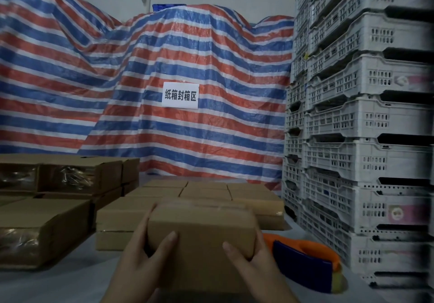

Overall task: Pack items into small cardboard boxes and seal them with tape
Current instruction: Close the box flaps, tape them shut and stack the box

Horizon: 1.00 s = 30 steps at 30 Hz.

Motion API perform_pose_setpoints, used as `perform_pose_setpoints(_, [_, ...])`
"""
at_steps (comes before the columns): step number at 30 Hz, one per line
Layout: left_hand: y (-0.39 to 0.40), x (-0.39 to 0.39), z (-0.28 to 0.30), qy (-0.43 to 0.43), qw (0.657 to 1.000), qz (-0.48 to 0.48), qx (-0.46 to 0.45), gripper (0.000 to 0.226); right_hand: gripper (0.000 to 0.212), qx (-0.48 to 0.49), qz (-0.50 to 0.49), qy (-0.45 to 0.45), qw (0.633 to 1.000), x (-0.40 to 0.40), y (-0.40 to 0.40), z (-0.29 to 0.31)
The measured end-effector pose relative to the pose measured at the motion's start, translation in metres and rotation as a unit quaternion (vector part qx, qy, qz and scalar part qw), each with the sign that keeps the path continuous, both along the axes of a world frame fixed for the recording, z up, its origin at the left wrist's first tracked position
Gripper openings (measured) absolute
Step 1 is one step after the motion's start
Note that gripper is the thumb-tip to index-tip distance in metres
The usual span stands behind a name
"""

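Packing station, head view. A striped tarpaulin (199, 67) bearing a white paper sign (180, 95) forms the backdrop; a stack of grey plastic crates (366, 119) stands at right. On the work surface (70, 281), sealed cartons (44, 229) are piled at left and a flat layer of sealed boxes (206, 193) lies in the middle ground. The small cardboard box (202, 232) in hand is closed and held just in front of that layer, apparently lifted clear of the surface. The left hand (143, 253) and right hand (251, 255) grip its two ends, thumbs laid on the near face and fingers wrapped behind. The tape dispenser (305, 262) rests just right of the right hand. The step appears to be stacking: keep the box level, align its edges with its neighbours, and release both ends together so that it does not tip
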<state>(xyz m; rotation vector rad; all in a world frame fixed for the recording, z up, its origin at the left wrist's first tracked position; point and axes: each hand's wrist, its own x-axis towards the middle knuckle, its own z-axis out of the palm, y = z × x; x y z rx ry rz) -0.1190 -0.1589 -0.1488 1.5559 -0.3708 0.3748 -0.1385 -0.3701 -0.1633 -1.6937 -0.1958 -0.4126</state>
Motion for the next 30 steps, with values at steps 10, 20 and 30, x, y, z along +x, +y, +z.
perform_pose_setpoints(10, [-0.114, 0.063, 0.166, -0.183, 0.982, -0.001, 0.044, 0.045, 0.059, 0.032, -0.174, -0.117, 0.977, 0.033, -0.103, 0.178])
perform_pose_setpoints(20, [-0.215, 0.134, 0.125, 0.004, 0.952, -0.045, 0.304, 0.089, 0.046, 0.027, -0.144, 0.169, 0.975, 0.096, -0.203, 0.137])
perform_pose_setpoints(30, [-0.237, 0.164, 0.087, 0.043, 0.893, 0.015, 0.448, 0.082, 0.051, 0.041, -0.133, 0.257, 0.956, 0.129, -0.232, 0.083])
